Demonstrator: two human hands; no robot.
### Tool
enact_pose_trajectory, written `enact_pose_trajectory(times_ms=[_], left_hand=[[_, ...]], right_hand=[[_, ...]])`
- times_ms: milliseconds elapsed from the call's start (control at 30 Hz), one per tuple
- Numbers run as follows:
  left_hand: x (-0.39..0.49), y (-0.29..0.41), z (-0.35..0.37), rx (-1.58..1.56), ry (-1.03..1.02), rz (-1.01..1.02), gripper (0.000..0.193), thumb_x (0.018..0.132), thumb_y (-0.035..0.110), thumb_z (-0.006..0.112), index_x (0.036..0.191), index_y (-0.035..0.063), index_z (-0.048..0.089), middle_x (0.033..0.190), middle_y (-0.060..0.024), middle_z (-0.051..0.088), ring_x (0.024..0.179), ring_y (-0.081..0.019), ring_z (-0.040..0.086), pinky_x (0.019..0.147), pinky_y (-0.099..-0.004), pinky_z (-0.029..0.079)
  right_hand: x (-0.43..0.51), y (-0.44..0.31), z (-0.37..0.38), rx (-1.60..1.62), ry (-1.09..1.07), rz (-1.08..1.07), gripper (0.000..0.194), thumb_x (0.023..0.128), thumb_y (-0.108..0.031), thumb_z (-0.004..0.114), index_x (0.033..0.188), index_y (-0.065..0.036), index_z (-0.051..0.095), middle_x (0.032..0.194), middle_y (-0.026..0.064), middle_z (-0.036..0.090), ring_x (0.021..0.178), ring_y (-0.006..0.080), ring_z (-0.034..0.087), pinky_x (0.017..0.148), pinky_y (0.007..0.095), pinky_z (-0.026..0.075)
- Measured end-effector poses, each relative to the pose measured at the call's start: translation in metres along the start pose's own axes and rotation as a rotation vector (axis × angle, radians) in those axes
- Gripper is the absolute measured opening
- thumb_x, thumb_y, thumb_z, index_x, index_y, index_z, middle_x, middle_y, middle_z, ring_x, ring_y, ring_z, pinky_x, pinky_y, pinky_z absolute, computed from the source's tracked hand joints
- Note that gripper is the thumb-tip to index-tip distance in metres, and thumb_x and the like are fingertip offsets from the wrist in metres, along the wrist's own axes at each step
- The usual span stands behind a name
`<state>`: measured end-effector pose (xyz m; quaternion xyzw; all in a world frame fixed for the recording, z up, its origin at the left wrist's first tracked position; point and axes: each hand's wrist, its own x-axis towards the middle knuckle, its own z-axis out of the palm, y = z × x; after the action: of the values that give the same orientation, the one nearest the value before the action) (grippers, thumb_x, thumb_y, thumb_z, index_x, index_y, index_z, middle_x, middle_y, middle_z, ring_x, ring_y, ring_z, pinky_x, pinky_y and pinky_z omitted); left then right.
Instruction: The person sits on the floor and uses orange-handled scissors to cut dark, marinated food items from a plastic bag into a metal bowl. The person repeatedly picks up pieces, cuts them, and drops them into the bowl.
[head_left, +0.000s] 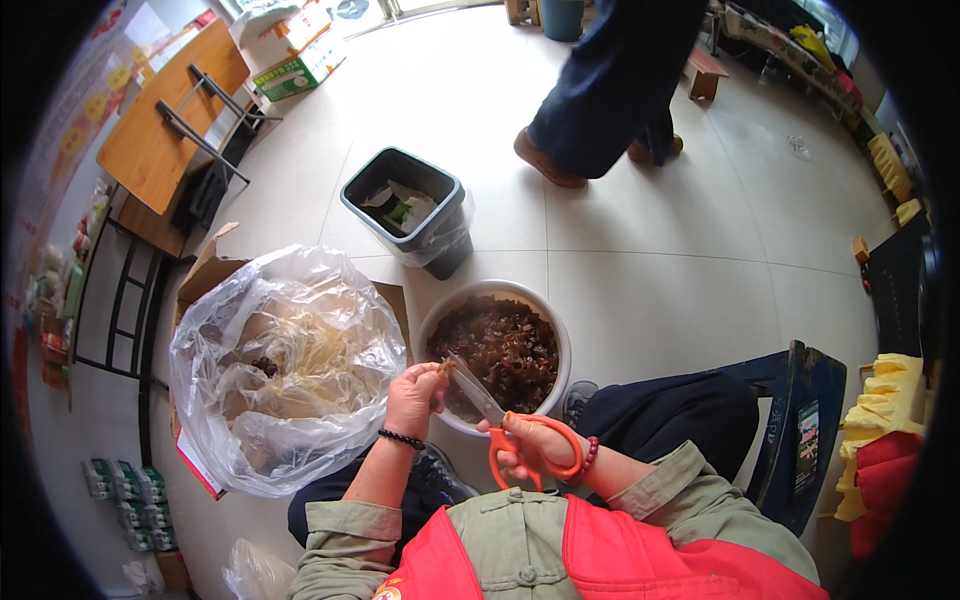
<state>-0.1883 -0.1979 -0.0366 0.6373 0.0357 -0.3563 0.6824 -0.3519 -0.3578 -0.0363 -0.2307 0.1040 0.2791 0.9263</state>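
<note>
My left hand (412, 396) pinches a small brown scrap (447, 367) between thumb and fingertips. My right hand (529, 444) grips a pair of scissors (477, 390) by their orange handles. The blades point up and left, with the tips beside the scrap. Both hands are over the near rim of a white round basin (564, 375). Inside it lies a heap of dark brown, glossy pieces (499, 341), perhaps edible fungus. To the left, a see-through plastic bag (292, 300) lines a cardboard box (206, 274). A small dark clump (264, 366) sits in the bag.
A grey waste bin (446, 251) with scraps inside stands beyond the basin. Further off, a person in dark trousers (600, 97) stands on the tiled floor (645, 300). A wooden folding table (176, 112) leans at the left. Close on my right is a dark blue chair (784, 427).
</note>
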Motion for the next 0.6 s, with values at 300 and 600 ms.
enact_pose_trajectory(times_ms=[300, 600], left_hand=[[0.003, -0.005, 0.005, -0.141, -0.068, -0.016, 0.009, 0.084, 0.012, 0.051, 0.09, 0.006, 0.056, 0.075, 0.0001, 0.053, 0.059, -0.006, 0.046, 0.047, -0.0212, 0.039], [0.009, -0.011, 0.004, 0.009, 0.069, 0.017, 0.011, 0.081, 0.006, 0.056, 0.092, 0.009, 0.057, 0.074, 0.0005, 0.056, 0.058, -0.0065, 0.049, 0.046, -0.021, 0.04]], right_hand=[[0.003, 0.009, -0.001, 0.238, -0.144, -0.063, 0.048, 0.096, -0.046, 0.034, 0.125, -0.008, 0.04, 0.074, 0.0064, 0.054, 0.059, 0.0177, 0.053, 0.065, 0.032, 0.043], [0.008, 0.006, -0.023, -0.002, 0.275, -0.27, 0.038, 0.089, -0.012, 0.05, 0.125, -0.004, 0.04, 0.078, 0.0094, 0.058, 0.067, 0.0194, 0.057, 0.068, 0.0323, 0.048]])
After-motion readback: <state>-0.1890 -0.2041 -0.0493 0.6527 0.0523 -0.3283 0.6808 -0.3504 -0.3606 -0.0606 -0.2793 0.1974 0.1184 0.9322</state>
